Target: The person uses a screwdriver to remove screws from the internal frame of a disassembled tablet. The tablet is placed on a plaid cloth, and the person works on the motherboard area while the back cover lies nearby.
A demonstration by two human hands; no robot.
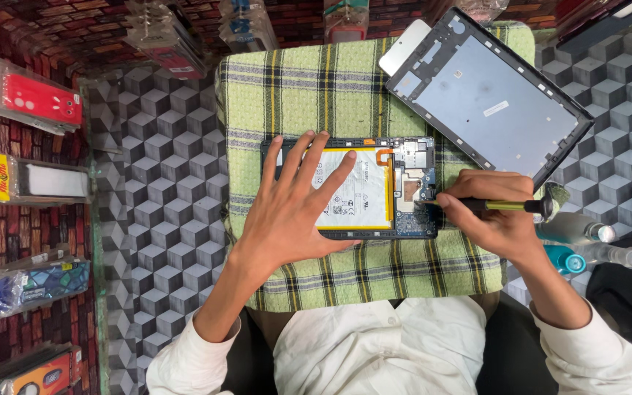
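An opened tablet [404, 183] lies on a green plaid cloth [301, 88], its white battery and blue circuit board exposed. My left hand [294, 205] rests flat on the battery with fingers spread, pinning the tablet down. My right hand [495, 216] grips a thin screwdriver [499, 206] with a yellow-green band and black handle. Its tip touches the circuit board at the tablet's right end.
The tablet's detached grey back frame [488, 91] lies tilted at the upper right of the cloth. Two small bottles [587, 245] lie beside my right wrist. Packaged phone cases [34, 99] hang along the left and top. The counter has a grey cube pattern.
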